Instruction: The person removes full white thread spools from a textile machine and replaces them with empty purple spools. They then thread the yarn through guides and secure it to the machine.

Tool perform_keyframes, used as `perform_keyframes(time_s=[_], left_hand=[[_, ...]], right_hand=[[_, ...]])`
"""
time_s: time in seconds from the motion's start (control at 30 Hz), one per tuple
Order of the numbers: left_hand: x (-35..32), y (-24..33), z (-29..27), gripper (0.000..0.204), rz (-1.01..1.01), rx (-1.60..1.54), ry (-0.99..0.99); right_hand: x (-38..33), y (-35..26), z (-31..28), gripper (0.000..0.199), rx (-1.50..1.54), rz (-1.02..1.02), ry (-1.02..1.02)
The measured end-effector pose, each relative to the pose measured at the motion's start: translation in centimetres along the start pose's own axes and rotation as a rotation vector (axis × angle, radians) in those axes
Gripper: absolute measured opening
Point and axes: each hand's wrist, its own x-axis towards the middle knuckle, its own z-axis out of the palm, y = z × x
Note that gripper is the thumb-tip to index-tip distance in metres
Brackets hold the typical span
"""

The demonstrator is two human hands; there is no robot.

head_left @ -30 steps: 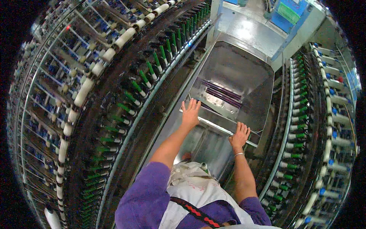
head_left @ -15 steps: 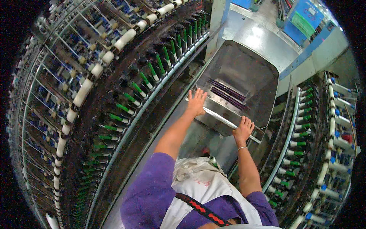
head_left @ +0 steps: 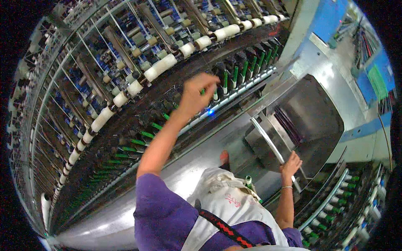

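My left hand [head_left: 197, 94] is raised over the spinning machine's row of green-and-white bobbins [head_left: 234, 79] on the left. Its fingers are drawn together beside a bobbin, slightly blurred. A bit of green shows between thumb and fingers, but what they hold is hidden. My right hand [head_left: 291, 164] is closed over the metal handle bar [head_left: 268, 140] of a cart. In the cart's dark metal tray [head_left: 322, 113] lie several dark purple rods [head_left: 287, 125]. One green-and-white bobbin [head_left: 249, 180] sticks out at the side of my white apron [head_left: 222, 190].
White rollers [head_left: 161, 67] run along the left machine above the bobbins, and a metal rail [head_left: 240, 91] below them. Another row of bobbins [head_left: 331, 207] stands at the lower right. Blue machine panels [head_left: 328, 19] are at the far right. My foot [head_left: 225, 158] shows on the floor.
My left hand has left the cart's handle bar and gone up to the bobbins on the left. My right hand stays on the bar. The view has turned toward the left machine.
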Motion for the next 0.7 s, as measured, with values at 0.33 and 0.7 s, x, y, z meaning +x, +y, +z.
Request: perform_keyframes(time_s=[0.33, 0.7], left_hand=[[26.8, -14.5, -10.4, 0.024, -0.021, 1.343, 0.123], [31.4, -20.3, -14.2, 0.043, -0.435, 1.791, -0.95]], right_hand=[[8.4, -2.0, 0.5, 0.086, 0.213, 0.055, -0.007], [15.0, 0.0, 0.8, 0.08, 0.091, 0.117, 0.029]])
